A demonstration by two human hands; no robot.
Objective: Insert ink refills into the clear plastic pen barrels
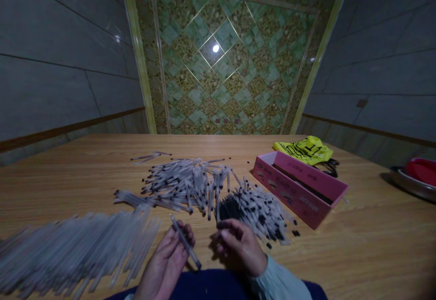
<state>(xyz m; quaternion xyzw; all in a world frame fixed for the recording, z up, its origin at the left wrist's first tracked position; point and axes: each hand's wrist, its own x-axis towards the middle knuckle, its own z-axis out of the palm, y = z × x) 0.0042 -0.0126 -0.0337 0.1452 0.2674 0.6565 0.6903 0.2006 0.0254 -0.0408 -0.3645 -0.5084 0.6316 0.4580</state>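
Note:
My left hand [166,261] is at the near edge of the wooden table [357,227], fingers curled round a thin clear pen tube [185,242] that slants up to the left. My right hand [238,245] hovers just right of it, fingers bent in a pinch near a heap of black-tipped pen parts [255,209]; what it pinches is too small to make out. A big loose pile of clear pen tubes [185,182] lies just beyond both hands. A blurred row of tubes [71,250] spreads out to the left.
An open pink cardboard box [299,186] lies at an angle to the right of the piles. Behind it sits a crumpled yellow bag [306,149]. A metal bowl with a red item [413,177] stands at the far right edge. Tiled walls surround the table.

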